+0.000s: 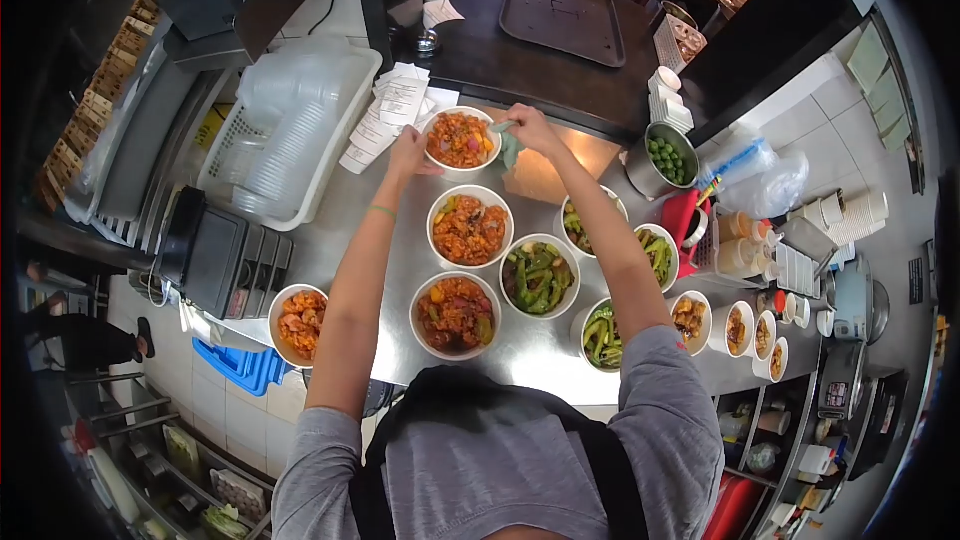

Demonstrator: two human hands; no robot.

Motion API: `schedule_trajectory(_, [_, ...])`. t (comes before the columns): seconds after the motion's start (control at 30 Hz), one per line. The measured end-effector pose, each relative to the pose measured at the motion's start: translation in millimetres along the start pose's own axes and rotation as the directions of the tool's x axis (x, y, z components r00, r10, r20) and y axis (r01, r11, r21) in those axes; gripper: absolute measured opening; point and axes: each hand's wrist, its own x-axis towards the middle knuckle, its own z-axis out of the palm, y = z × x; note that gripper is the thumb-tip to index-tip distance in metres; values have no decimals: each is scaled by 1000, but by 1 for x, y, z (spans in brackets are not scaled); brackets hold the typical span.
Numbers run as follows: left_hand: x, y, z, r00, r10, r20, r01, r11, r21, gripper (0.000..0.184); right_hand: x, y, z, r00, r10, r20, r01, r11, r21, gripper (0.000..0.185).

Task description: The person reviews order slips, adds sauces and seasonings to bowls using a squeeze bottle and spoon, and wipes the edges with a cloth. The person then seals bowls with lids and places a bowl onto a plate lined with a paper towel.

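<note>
At the far side of the steel counter stands a white bowl (462, 174) of orange-red saucy food with yellow and purple pieces. My left hand (408, 152) is closed on the left side of this bowl. On the other side, my right hand (532, 128) pinches a green cloth (509, 147) against or close to the rim. Closer to me are two more bowls of red food, one in the middle (470, 226) and one in front (455, 316). A bowl of green peppers (540, 276) stands to their right. My right forearm partly covers other green bowls.
Receipts (385, 118) lie left of the far bowl. A white basket (332, 155) holds clear plastic containers. Another red bowl (300, 325) sits near the counter's left edge. A metal pot (665, 155) of green vegetables stands right, and a dark tray (562, 15) lies on the ledge beyond.
</note>
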Motion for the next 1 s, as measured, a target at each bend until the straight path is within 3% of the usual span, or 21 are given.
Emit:
schedule_trajectory(0.03, [-3,-2,3,1000,-1,-12,0,999,-46,22,-5,19,10,997,-59,-50,61,998,34,25])
schedule_trajectory(0.13, [-5,-13,14,1000,-8,-15,5,976,-216,23,-31,18,29,982,70,-175,-44,988,147,24])
schedule_trajectory(0.17, [-6,-14,18,1000,-9,8,10,972,-235,25,-35,17,36,974,42,-223,-18,994,112,24])
schedule_trajectory(0.27, [-16,-12,33,1000,-30,8,31,947,-320,27,-50,0,42,938,166,-304,-132,983,130,21])
schedule_trajectory(0.37, [-20,-14,39,994,-102,44,111,944,-310,32,-56,4,45,962,155,-226,-53,914,402,21])
schedule_trajectory(0.4, [-20,-16,39,991,-109,71,125,949,-290,32,-55,7,40,956,205,-212,-97,897,432,19])
schedule_trajectory(0.43, [-15,-25,29,988,-117,102,129,984,-123,31,-55,2,28,947,254,-195,-140,876,462,18])
schedule_trajectory(0.47, [-19,-27,21,984,-23,175,22,1000,9,25,-57,-1,16,937,303,-173,-185,852,490,16])
schedule_trajectory(0.5, [-23,-26,13,964,63,258,-100,986,133,19,-56,-5,8,937,214,-277,-60,878,475,14])
schedule_trajectory(0.53, [-28,-19,5,928,135,348,-229,942,245,14,-52,-7,7,960,190,-206,-73,879,472,14])
schedule_trajectory(0.57, [-35,-14,1,876,186,445,-358,869,341,12,-50,-7,7,977,169,-134,-88,879,468,14])
schedule_trajectory(0.6, [-40,-9,2,886,162,435,-380,790,480,12,-52,-7,7,987,150,-63,-104,881,462,14])
schedule_trajectory(0.67, [-54,5,13,903,122,411,-402,576,712,12,-59,-31,24,993,-66,99,33,953,301,17])
schedule_trajectory(0.7, [-57,4,14,912,128,389,-391,553,736,13,-63,-43,30,968,-162,193,117,967,226,18])
schedule_trajectory(0.8, [-60,-3,5,928,202,314,-374,487,790,15,-62,-42,38,941,-107,320,48,981,187,18])
schedule_trajectory(0.83, [-61,-9,-3,922,259,288,-381,470,796,16,-59,-30,32,906,-35,423,-77,967,244,21])
schedule_trajectory(0.93, [-64,-10,-27,915,355,191,-347,452,821,17,-57,-37,20,906,101,412,-234,929,287,22])
schedule_trajectory(0.97, [-67,-12,-33,916,370,156,-326,457,827,18,-60,-41,33,960,1,279,-109,921,374,23])
schedule_trajectory(1.0, [-69,-14,-39,923,370,108,-286,468,837,19,-60,-45,39,953,-13,303,-94,938,335,23])
